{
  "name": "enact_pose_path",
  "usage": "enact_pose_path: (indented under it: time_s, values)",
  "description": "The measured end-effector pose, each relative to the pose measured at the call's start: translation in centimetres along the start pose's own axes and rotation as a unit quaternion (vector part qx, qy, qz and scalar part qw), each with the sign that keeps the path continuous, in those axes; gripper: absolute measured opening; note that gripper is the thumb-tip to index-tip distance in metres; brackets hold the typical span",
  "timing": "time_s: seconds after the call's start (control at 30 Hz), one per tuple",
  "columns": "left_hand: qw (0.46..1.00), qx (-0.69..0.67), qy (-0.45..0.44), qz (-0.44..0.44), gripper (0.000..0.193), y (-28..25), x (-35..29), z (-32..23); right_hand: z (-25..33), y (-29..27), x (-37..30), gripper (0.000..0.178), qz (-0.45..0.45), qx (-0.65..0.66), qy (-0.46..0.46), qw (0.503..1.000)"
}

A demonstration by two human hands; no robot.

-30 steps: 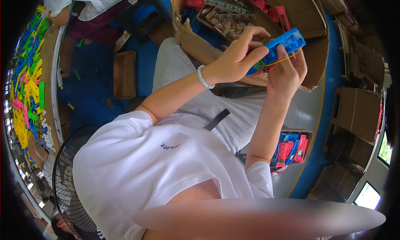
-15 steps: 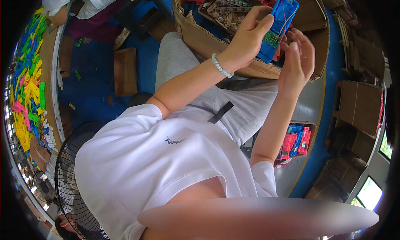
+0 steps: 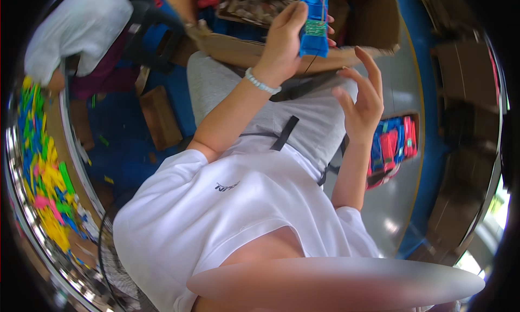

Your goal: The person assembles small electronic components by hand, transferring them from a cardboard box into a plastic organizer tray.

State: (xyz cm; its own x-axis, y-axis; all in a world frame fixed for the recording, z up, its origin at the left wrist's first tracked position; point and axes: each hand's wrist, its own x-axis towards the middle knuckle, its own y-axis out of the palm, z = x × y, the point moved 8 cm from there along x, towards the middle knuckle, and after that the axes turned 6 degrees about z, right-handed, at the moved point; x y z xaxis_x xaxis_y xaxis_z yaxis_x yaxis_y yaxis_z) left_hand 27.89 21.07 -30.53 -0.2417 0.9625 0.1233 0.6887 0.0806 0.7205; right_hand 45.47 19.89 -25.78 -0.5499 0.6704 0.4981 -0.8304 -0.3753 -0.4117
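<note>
In my left hand (image 3: 283, 44) is a blue plastic casing (image 3: 314, 47), gripped along its side with the thumb up near the top and fingertips showing at the far edge. A small green circuit board (image 3: 316, 28) sits in the casing, with thin wires running over it. From its lower end a dark thin wire hangs down. My right hand (image 3: 363, 109) is held apart from the casing, to its right and lower, with fingers spread and nothing seen in them. The casing's top end is cut off by the picture's edge.
A large cardboard box (image 3: 238, 44) in front holds red parts and a pile of boards. Red and blue casings (image 3: 394, 144) fill a box at right. Colourful plastic pieces (image 3: 51, 187) cover a table at left. Beyond are a dark stool (image 3: 154, 33) and a small brown box (image 3: 160, 117).
My right hand has drawn away from the casing, moving down with its fingers spreading. The left hand has carried the casing left and up, turning it more upright. The whole view has shifted.
</note>
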Motion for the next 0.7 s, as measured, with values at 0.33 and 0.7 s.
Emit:
enact_pose_path:
  time_s: [0.33,0.7]
  values:
    - [0.953,0.004,-0.274,0.133,0.044,5.1,-9.7,15.1,-6.0,-3.6,-15.3,0.041,-0.206,0.066,0.369,0.904]
    - [0.907,0.188,-0.323,0.192,0.026,0.5,-10.7,17.3,-18.4,-26.0,-27.1,0.045,-0.295,-0.255,0.540,0.746]
